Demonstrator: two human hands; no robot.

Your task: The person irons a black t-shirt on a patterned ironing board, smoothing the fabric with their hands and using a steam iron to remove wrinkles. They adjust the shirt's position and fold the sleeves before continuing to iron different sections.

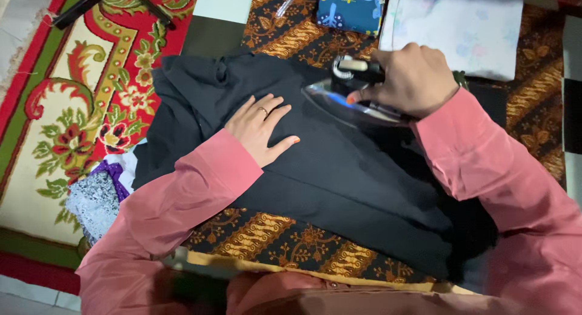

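A black garment (339,169) lies spread over a brown patterned batik cloth (273,239). My left hand (260,127) rests flat on the garment with fingers apart, a ring on one finger. My right hand (412,79) grips the handle of a clothes iron (348,94), whose shiny soleplate sits on the black fabric just right of my left hand. Both arms wear pink sleeves.
A red and cream floral rug (79,109) covers the floor at left. A blue patterned folded cloth (351,9) and a pale folded cloth (461,24) lie at the top. A grey and purple fabric heap (100,194) sits at the lower left.
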